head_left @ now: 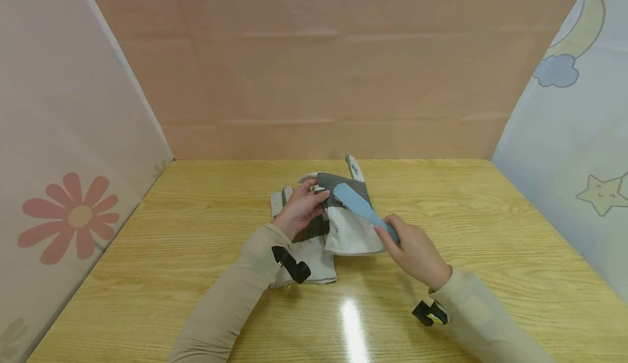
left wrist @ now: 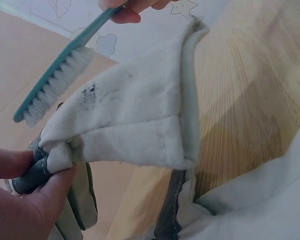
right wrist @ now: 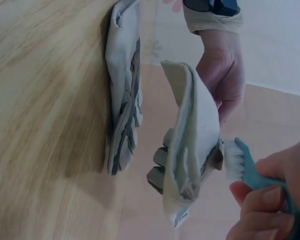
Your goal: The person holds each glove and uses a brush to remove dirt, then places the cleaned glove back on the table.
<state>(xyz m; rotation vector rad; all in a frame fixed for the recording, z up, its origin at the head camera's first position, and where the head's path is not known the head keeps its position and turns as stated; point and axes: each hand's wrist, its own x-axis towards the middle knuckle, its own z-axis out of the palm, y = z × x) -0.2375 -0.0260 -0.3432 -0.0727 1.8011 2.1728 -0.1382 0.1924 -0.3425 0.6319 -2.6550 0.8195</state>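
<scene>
A white and grey work glove is held up off the table by my left hand, whose thumb and fingers pinch it near the grey band. Dark smudges mark its white cuff in the left wrist view. My right hand grips the handle of a blue brush with white bristles. The brush head hangs over the glove, bristles facing it; in the right wrist view the bristles come right up beside the glove's grey part. A second matching glove lies flat on the table beneath.
The wooden table carries the gloves near its middle. An orange-brown backdrop rises at the back edge, with printed white panels on the left and right. Black straps sit on both sleeved wrists.
</scene>
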